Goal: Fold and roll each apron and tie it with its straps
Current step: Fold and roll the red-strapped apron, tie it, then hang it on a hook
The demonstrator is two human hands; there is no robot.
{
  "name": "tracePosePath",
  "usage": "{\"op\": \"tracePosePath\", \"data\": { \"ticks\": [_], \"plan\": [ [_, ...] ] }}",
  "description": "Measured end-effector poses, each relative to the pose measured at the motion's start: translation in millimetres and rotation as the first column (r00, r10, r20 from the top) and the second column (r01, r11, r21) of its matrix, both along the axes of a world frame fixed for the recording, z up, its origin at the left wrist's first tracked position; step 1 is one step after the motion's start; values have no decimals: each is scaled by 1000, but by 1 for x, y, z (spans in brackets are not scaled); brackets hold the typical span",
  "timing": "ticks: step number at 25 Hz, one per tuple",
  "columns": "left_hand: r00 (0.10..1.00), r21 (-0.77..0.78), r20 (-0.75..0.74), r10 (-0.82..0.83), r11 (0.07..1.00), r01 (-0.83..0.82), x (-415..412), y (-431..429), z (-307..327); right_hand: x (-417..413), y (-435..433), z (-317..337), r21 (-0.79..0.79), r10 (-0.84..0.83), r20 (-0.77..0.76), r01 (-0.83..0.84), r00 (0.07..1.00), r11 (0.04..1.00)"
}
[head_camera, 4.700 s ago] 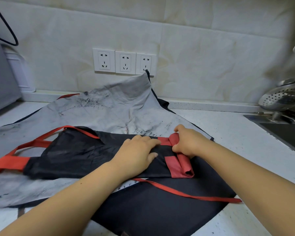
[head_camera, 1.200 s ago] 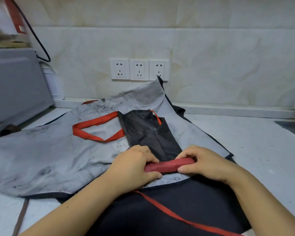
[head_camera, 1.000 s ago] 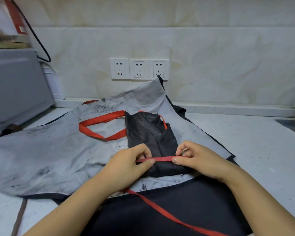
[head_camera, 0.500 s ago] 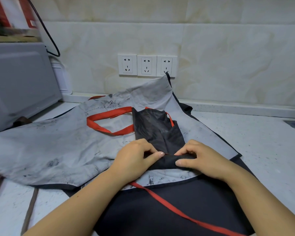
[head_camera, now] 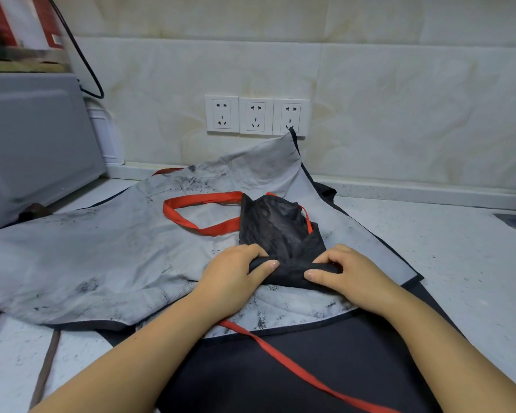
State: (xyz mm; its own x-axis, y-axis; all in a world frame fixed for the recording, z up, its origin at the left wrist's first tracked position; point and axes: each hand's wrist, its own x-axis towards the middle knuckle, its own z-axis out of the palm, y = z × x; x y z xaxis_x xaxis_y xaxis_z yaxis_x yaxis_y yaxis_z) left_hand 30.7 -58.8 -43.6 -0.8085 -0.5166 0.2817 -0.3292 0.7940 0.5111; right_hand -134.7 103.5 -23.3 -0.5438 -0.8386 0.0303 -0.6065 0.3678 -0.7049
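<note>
Roll of black apron [head_camera: 280, 231] gripped by left hand [head_camera: 233, 277] and right hand [head_camera: 350, 277], ends hidden beneath them.

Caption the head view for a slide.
Left hand and right hand grip the rolled end of a black apron lying on a stained grey apron.

The left grip [head_camera: 233, 275] and right grip [head_camera: 350, 275] are bare hands on bare forearms [head_camera: 161, 338] (thumbnails [head_camera: 273, 264] short and plain), uncovered right to the frame's lower edge.
</note>
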Motion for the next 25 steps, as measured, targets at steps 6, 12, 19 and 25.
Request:
{"op": "tracePosePath", "data": {
  "ticks": [6, 12, 19, 25],
  "plan": [
    [988, -234, -145, 52, 969, -85, 3, 5, -2, 3, -2, 1, 16, 14, 38, -14, 999, 1000],
    [993, -210, -111, -48, 977, 24, -1, 8, -5, 19, -20, 15, -41, -116, -379, 108, 918, 993],
    [999, -209, -32, -31, 978, 24, 8, 8, 0, 33, -96, 18, 199, -103, -55, 112, 993, 974],
    [997, -196, -67, 38, 979, -50, 7, 6, 4, 35, -86, 22, 29, 53, 150, -58, 987, 998]
  ]
}}
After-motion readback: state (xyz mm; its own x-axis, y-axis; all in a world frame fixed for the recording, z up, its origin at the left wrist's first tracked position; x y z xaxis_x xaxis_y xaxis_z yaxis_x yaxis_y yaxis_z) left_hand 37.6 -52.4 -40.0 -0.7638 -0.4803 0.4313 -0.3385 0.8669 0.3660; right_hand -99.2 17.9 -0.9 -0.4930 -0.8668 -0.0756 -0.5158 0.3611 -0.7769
